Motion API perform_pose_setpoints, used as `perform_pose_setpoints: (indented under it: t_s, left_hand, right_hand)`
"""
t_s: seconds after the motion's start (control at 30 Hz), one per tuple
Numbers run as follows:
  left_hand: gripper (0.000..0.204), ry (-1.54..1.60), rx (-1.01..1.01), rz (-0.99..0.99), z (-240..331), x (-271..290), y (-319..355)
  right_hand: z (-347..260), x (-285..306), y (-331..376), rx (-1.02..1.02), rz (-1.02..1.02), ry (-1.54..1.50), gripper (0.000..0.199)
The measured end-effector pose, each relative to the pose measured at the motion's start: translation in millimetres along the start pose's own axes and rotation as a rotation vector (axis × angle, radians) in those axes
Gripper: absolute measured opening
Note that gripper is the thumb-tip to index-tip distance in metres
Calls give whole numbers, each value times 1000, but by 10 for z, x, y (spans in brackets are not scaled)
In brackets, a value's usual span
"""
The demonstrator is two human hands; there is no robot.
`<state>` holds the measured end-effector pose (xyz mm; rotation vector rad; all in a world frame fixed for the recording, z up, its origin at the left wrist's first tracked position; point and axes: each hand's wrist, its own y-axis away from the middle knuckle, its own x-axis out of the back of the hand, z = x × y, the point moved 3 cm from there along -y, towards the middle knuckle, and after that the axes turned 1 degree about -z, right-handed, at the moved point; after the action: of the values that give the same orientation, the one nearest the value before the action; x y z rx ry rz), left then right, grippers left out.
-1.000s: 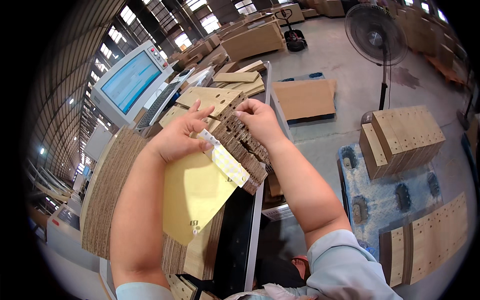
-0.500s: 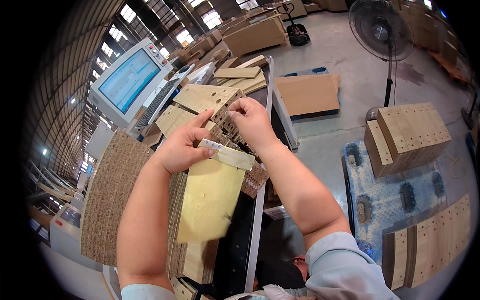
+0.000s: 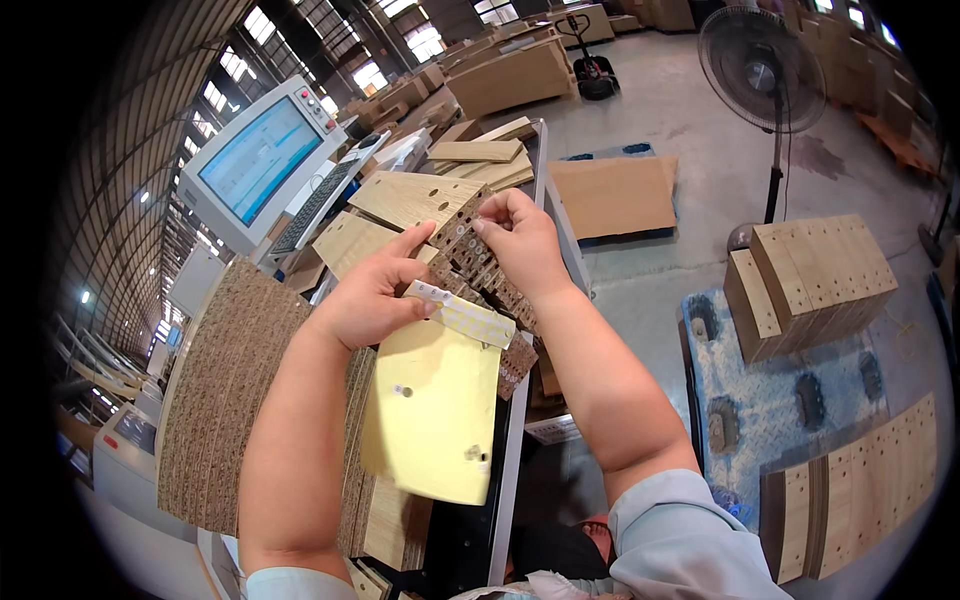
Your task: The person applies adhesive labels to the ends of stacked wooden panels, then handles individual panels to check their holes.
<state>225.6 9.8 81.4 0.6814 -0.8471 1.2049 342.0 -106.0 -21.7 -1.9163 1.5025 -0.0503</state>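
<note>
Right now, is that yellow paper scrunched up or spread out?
Spread out: the yellow sheet hangs broad below the left hand, which pinches its pale top strip. I can't tell whether that strip is folded.

We note a black, round-caged pedestal fan [image 3: 762,72] beyond a scuffed blue pallet [image 3: 765,412], and a lit, pale-cased computer monitor [image 3: 262,162].

Left hand [image 3: 378,298] grips a yellow sheet [image 3: 435,415] at its folded-over upper edge. Right hand [image 3: 524,242] is at the drilled ends of the stacked boards [image 3: 415,203]; anything between its fingertips cannot be determined. Boards lie on the bench [image 3: 470,528]. Monitor [image 3: 262,165] stands beyond, left. At right: floor fan [image 3: 760,72], and blue pallet [image 3: 765,408] bearing drilled panels [image 3: 822,275].
</note>
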Motion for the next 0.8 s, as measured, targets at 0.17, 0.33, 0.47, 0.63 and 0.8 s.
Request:
perform_pose_setpoints:
  t_s: [0.17, 0.33, 0.47, 0.63, 0.8]
  left_hand:
    - [13, -3, -18, 16, -43, -14, 14]
    - [14, 10, -41, 10, -36, -22, 1]
    - [12, 30, -20, 8, -25, -29, 5]
    - [11, -3, -68, 1, -48, -16, 5]
    - [13, -20, -29, 14, -47, -11, 17]
  right_hand:
    - [53, -33, 68, 14, -86, -18, 12]
    - [94, -59, 71, 82, -50, 49, 13]
    - [25, -83, 124, 207, 13, 225, 15]
    - [-50, -36, 91, 258, 33, 394, 26]
    - [46, 123, 4, 77, 71, 490, 49]
